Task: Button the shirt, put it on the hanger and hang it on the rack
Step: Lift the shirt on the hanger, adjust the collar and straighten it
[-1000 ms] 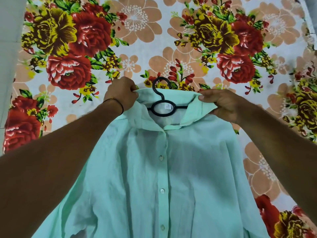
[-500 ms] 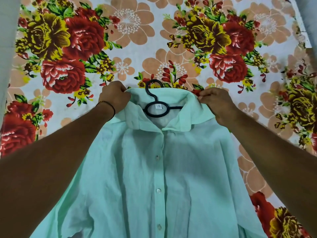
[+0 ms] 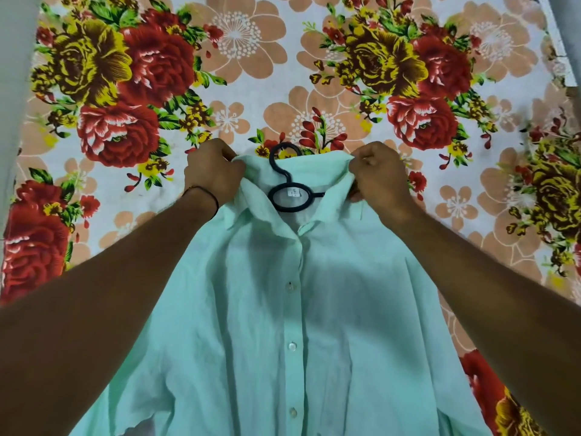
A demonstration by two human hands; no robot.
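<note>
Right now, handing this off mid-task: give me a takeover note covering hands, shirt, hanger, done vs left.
Left hand grips the collar on its left side; right hand grips its right side.
The mint shirt lies front up on the floral sheet. The black hanger is inside the neck, hook sticking out past the collar.
Done: visible placket buttons look fastened; hanger is in.
Left: settle the collar, lift by the hook, hang it on the rack, which is not in view.
</note>
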